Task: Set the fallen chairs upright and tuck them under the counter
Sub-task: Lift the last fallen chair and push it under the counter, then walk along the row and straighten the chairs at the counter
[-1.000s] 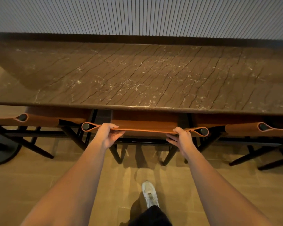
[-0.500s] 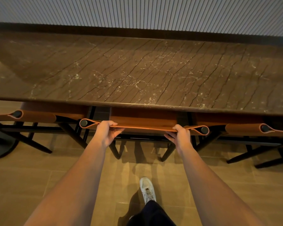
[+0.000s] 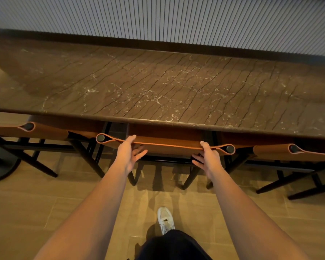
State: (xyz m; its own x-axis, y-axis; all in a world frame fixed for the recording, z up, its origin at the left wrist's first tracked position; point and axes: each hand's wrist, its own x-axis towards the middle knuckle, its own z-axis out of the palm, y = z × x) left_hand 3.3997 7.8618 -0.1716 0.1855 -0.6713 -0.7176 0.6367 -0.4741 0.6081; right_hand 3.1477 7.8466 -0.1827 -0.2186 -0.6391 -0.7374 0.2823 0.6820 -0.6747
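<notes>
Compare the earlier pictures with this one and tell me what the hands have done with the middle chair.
Both hands have loosened: the left hand and right hand were curled over the middle chair's leather backrest; now their fingers are spread open, thumbs still touching its top edge. The chair stays upright, tucked under the counter, as do the two chairs beside it.

- Left hand [image 3: 129, 154] now has its fingers spread loose from the middle chair's backrest [image 3: 167, 145], only the fingertips touching its top edge.
- Right hand [image 3: 207, 158] likewise opens its grip, thumb resting on the strap.
</notes>
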